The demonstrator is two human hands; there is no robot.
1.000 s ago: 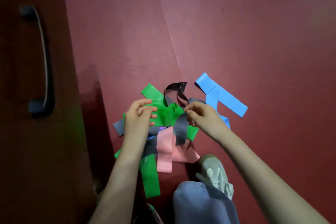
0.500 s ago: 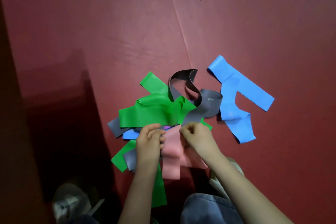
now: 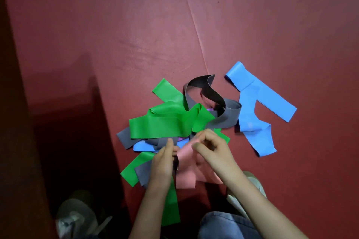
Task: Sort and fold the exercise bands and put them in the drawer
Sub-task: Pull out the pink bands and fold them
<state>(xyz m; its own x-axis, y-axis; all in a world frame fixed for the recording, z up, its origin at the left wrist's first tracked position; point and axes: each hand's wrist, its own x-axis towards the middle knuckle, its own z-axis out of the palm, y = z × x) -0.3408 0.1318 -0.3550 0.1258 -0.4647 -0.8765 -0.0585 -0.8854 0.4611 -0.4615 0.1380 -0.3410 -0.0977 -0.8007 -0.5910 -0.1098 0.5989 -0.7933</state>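
Head view, looking down: the left hand (image 3: 163, 163) has its fingers closed on the left edge of a pink band (image 3: 186, 172), thumb raised along the edge. The right hand (image 3: 210, 148) is curled at the upper part of the same pink band, fingertips bent inward and pinching it; the exact contact is blurred. The pink band lies flat between the two hands, its near end reaching toward the person's knee (image 3: 223, 225), which is covered in blue denim.

Just beyond the hands sits the tangled pile. A green band (image 3: 165, 124) lies folded across the top of it, with a further green strip (image 3: 171, 205) running near, beneath the left forearm. A grey band (image 3: 223, 110) loops upright at the far side of the pile, its dark inner face showing; other grey ends project on the left. A small patch of purple shows under the green.

To the right, just beside the pile, a blue band (image 3: 252, 110) lies spread on the red floor (image 3: 136, 25). A grey shoe (image 3: 75, 217) rests at the near left, in shadow. No drawer is visible.
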